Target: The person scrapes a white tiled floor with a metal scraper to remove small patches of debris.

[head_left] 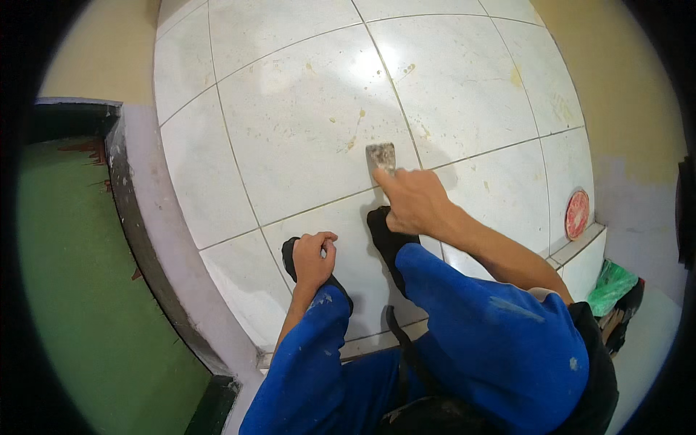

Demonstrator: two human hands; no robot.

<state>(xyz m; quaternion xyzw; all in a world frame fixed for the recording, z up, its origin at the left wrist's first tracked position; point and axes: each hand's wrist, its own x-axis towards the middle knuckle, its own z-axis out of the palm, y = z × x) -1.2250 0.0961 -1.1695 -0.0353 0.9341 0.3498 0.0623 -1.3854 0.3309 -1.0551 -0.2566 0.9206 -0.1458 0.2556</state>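
A putty knife [381, 155] with a stained, worn metal blade lies against the white tiled floor [304, 145]. My right hand [417, 199] is closed round it from above, with the index finger pressed along the blade; its handle is hidden under the hand. Yellowish spots and drips mark the tiles beyond the blade. My left hand [313, 259] rests by my left black shoe [289, 259], its fingers loosely curled and nothing seen in them. My right black shoe [384, 225] stands just below the right hand.
A green door [94, 275] with a dark frame stands at the left. A round red-and-white disc [577, 214] leans at the right by a step edge [578, 246]. Below it lies a green plastic bag [611, 286]. Yellowish walls [616, 80] border the floor.
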